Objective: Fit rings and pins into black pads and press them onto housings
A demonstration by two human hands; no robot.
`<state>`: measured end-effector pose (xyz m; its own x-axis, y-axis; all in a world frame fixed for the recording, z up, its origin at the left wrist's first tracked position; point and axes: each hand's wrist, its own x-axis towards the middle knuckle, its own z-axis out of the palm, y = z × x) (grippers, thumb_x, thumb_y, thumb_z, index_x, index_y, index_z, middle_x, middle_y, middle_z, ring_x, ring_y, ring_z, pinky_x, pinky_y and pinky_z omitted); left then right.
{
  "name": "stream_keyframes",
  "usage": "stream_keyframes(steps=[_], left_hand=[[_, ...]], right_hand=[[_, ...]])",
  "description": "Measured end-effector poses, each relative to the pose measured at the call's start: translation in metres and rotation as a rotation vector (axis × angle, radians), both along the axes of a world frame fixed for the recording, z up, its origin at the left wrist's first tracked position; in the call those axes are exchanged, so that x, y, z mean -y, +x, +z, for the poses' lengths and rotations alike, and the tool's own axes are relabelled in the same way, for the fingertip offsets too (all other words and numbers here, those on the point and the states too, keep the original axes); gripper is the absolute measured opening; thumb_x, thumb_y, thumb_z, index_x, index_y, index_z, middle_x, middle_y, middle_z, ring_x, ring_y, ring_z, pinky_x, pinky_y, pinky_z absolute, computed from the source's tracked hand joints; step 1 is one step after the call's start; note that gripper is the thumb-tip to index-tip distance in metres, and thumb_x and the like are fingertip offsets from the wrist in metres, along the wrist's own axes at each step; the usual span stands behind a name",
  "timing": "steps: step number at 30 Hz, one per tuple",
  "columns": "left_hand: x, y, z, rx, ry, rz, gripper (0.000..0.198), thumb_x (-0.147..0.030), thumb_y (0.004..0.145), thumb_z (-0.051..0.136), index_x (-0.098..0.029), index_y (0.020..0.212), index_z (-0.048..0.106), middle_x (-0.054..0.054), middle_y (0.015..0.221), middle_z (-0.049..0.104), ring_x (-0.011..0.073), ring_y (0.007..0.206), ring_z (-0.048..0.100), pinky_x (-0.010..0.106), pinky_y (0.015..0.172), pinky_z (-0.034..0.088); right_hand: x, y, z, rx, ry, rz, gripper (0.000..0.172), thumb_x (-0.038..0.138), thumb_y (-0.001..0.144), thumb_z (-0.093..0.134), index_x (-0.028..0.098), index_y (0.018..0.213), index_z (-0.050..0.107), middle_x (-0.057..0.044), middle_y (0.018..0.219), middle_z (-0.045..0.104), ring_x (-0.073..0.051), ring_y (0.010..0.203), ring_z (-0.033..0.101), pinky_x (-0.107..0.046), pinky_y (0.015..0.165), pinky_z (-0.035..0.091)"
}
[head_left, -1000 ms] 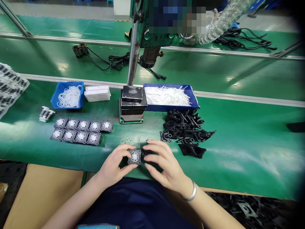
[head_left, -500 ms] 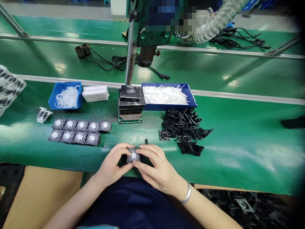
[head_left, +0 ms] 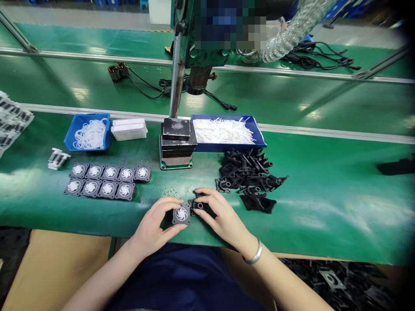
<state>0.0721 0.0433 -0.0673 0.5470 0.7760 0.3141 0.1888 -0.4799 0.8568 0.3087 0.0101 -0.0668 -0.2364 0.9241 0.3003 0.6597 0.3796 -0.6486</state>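
Note:
My left hand (head_left: pixel 154 225) grips a small square black part with a white swirl-shaped insert (head_left: pixel 181 214) between thumb and fingers, near the table's front edge. Just to its right, my right hand (head_left: pixel 223 212) pinches a black plastic bracket with a round tube (head_left: pixel 198 206), partly hidden by the fingers. The two pieces sit side by side; whether they touch I cannot tell. Two rows of similar square parts with white swirls (head_left: pixel 108 188) lie to the left. A pile of black brackets (head_left: pixel 246 172) is right of my hands.
A press with a stacked black base (head_left: pixel 177 149) stands ahead. Behind are a blue bin of white rings (head_left: pixel 68 140), white boxes (head_left: pixel 129 129) and a blue tray of white strips (head_left: pixel 261 139). A white-and-black piece (head_left: pixel 58 158) lies at left. Cables (head_left: pixel 145 88) cross the back.
My right hand has come off the swirl part and now holds a black bracket just right of it. My left hand keeps hold of the swirl part.

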Motion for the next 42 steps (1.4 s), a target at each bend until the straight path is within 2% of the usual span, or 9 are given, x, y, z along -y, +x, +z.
stream_keyframes(steps=[4,7,10,13,18,28,32,36,42], left_hand=[[-0.002,0.001,0.004,-0.017,0.083,0.033,0.040,-0.018,0.084,0.074,-0.021,0.117,0.053,0.012,0.121,0.063,0.0236,0.118,0.060,0.043,0.099,0.055],[0.000,0.000,0.004,0.014,0.204,0.082,0.035,-0.016,0.082,0.076,-0.019,0.110,0.055,0.012,0.118,0.059,0.0256,0.120,0.060,0.043,0.100,0.055],[0.004,-0.002,0.003,0.018,0.326,0.058,0.029,-0.009,0.083,0.073,-0.019,0.106,0.059,0.007,0.106,0.060,0.0262,0.122,0.060,0.041,0.100,0.056],[0.006,-0.003,0.001,-0.030,0.390,0.007,0.032,-0.006,0.085,0.069,-0.020,0.112,0.061,0.007,0.104,0.064,0.0270,0.125,0.059,0.042,0.099,0.058],[0.006,-0.003,-0.001,-0.066,0.375,0.001,0.029,-0.006,0.086,0.068,-0.016,0.113,0.062,0.010,0.108,0.065,0.0273,0.126,0.058,0.042,0.101,0.057],[0.005,-0.002,0.001,-0.105,0.393,0.019,0.023,-0.008,0.088,0.066,-0.016,0.110,0.062,0.009,0.107,0.062,0.0255,0.123,0.060,0.041,0.102,0.057],[0.006,-0.003,-0.001,-0.093,0.375,0.022,0.025,-0.007,0.087,0.067,-0.017,0.109,0.061,0.009,0.108,0.061,0.0259,0.124,0.060,0.041,0.102,0.057],[0.007,-0.002,0.000,-0.036,0.349,0.035,0.033,-0.006,0.085,0.070,-0.017,0.112,0.056,0.010,0.112,0.059,0.0251,0.123,0.060,0.039,0.102,0.056],[0.003,-0.001,0.001,-0.006,0.142,0.032,0.049,-0.014,0.083,0.074,-0.019,0.125,0.048,0.015,0.128,0.059,0.0244,0.125,0.058,0.043,0.105,0.053]], right_hand=[[0.001,-0.003,0.017,-0.052,0.057,0.038,0.025,0.022,0.093,0.062,0.021,0.117,0.056,-0.014,0.128,0.056,-0.028,0.127,0.050,-0.051,0.105,0.047],[0.001,-0.011,0.025,-0.092,0.073,0.079,0.025,0.019,0.093,0.060,0.021,0.118,0.056,-0.013,0.127,0.056,-0.027,0.127,0.049,-0.049,0.105,0.046],[-0.001,-0.020,0.026,-0.131,0.054,0.099,0.023,0.018,0.094,0.057,0.021,0.117,0.057,-0.013,0.126,0.056,-0.026,0.126,0.050,-0.048,0.104,0.047],[-0.002,-0.025,0.023,-0.148,0.042,0.116,0.021,0.017,0.095,0.055,0.022,0.115,0.057,-0.013,0.127,0.055,-0.026,0.126,0.050,-0.049,0.104,0.047],[-0.002,-0.026,0.022,-0.132,0.047,0.119,0.020,0.017,0.095,0.055,0.021,0.115,0.057,-0.013,0.126,0.055,-0.026,0.125,0.050,-0.049,0.104,0.048],[0.001,-0.024,0.022,-0.088,0.052,0.114,0.025,0.017,0.094,0.058,0.020,0.118,0.055,-0.013,0.128,0.053,-0.026,0.126,0.049,-0.047,0.105,0.046],[0.004,-0.015,0.022,-0.123,0.051,0.015,0.027,0.017,0.094,0.057,0.021,0.121,0.053,-0.013,0.127,0.054,-0.025,0.124,0.051,-0.045,0.104,0.047],[0.006,-0.004,0.012,-0.089,-0.027,-0.068,0.031,0.021,0.095,0.058,0.020,0.124,0.051,-0.015,0.130,0.052,-0.025,0.126,0.050,-0.047,0.106,0.046],[0.006,0.002,-0.007,-0.041,-0.086,-0.013,0.020,0.022,0.097,0.057,0.022,0.117,0.056,-0.014,0.132,0.053,-0.024,0.126,0.052,-0.045,0.106,0.048]])
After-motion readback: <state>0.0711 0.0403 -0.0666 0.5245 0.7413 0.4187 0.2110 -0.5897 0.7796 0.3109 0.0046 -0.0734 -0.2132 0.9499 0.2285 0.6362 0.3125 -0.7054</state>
